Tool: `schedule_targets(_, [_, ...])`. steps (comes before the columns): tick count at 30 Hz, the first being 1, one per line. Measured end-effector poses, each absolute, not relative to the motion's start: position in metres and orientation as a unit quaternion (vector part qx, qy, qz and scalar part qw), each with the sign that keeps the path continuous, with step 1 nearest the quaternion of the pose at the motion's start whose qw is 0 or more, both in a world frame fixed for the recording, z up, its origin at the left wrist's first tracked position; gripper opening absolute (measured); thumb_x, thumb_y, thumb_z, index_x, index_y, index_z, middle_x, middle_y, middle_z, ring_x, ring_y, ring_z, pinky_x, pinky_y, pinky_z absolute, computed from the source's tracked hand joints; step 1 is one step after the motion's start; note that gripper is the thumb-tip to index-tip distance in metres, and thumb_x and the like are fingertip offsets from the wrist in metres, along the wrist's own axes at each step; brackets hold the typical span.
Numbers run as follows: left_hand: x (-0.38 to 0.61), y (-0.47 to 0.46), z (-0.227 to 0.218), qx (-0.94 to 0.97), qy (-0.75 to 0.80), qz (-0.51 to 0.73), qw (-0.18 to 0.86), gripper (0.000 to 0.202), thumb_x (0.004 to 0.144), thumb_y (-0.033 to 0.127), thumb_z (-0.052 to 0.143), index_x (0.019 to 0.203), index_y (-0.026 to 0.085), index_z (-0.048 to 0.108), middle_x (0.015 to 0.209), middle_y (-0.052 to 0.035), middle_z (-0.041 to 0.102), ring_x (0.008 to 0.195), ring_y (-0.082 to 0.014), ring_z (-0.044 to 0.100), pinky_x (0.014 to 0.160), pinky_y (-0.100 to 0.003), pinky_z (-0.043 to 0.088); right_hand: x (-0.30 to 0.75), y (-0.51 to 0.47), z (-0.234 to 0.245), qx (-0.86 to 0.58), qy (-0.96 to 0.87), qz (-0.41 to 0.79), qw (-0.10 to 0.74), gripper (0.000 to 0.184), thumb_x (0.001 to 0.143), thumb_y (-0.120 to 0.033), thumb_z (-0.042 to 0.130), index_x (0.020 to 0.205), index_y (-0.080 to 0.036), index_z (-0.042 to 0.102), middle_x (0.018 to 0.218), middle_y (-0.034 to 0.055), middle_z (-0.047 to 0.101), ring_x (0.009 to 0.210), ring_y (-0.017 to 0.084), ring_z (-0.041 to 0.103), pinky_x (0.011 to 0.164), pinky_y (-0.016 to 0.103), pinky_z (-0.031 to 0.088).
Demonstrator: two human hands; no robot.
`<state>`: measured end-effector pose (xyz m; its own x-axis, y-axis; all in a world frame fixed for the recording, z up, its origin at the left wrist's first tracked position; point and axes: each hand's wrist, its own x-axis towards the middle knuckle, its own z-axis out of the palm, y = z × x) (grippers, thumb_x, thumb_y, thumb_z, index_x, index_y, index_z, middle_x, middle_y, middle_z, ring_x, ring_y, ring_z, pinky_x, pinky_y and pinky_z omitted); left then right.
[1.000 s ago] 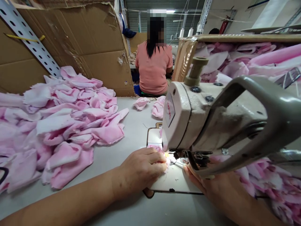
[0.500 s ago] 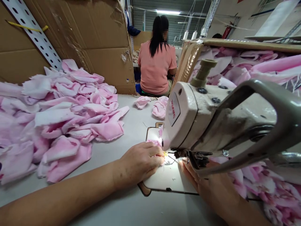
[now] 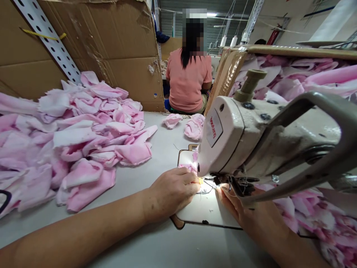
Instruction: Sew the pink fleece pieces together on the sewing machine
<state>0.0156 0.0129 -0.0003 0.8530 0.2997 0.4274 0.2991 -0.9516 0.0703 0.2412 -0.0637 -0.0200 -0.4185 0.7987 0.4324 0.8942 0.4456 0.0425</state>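
- Now the left hand (image 3: 171,194) pinches pink fabric (image 3: 187,168) just before the sewing machine (image 3: 223,145)
- The right hand (image 3: 237,208), narrowly curled, sits beside its needle; grip unclear
- Pink plush pieces (image 3: 83,149) heap left of it

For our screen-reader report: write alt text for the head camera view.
A person's left hand and right hand work pink fabric at the needle end of a cream industrial sewing machine. Heaps of pink fabric pieces lie on the pale table to the left; a co-worker sits beyond, back turned.

Corrugated cardboard sheet (image 3: 111,48) behind perforated steel strip (image 3: 47,41); co-worker (image 3: 189,82) beyond (back turned, salmon T-shirt).
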Motion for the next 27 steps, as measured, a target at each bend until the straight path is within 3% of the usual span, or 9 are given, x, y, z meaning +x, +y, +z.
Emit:
schedule_targets(9, [0.017,0.007,-0.001,0.956,0.14,0.257,-0.037,0.017,0.088,0.008,0.041,0.083,0.015,0.056,0.074,-0.0017,0.056,0.063,-0.0138,0.047,0.064,-0.026,0.044,0.245,-0.07,-0.012,-0.526,-0.813,-0.115,0.221,0.027,0.091,-0.022,0.046,0.065,-0.019,0.056,0.062,0.0027,0.056,0.058,0.016,0.052,0.053,0.027,0.032])
schedule_targets(14, [0.018,0.008,-0.001,0.945,0.15,0.288,0.034,0.015,0.086,0.01,0.046,0.074,0.016,0.052,0.072,-0.0008,0.054,0.068,-0.0131,0.049,0.068,-0.024,0.044,0.248,-0.073,-0.014,-0.528,-0.819,-0.076,0.212,0.026,0.09,-0.027,0.045,0.066,-0.02,0.052,0.057,-0.0016,0.048,0.052,0.014,0.046,0.05,0.027,0.026])
schedule_targets(27, [0.023,0.008,0.007,0.906,0.223,0.313,0.18,0.012,0.074,0.01,0.047,0.064,0.017,0.048,0.065,0.0022,0.053,0.065,-0.0106,0.053,0.063,-0.019,0.046,0.245,-0.072,-0.011,-0.547,-0.812,-0.006,0.202,0.021,0.088,-0.025,0.046,0.068,-0.02,0.052,0.062,0.0002,0.051,0.056,0.016,0.049,0.052,0.027,0.027])
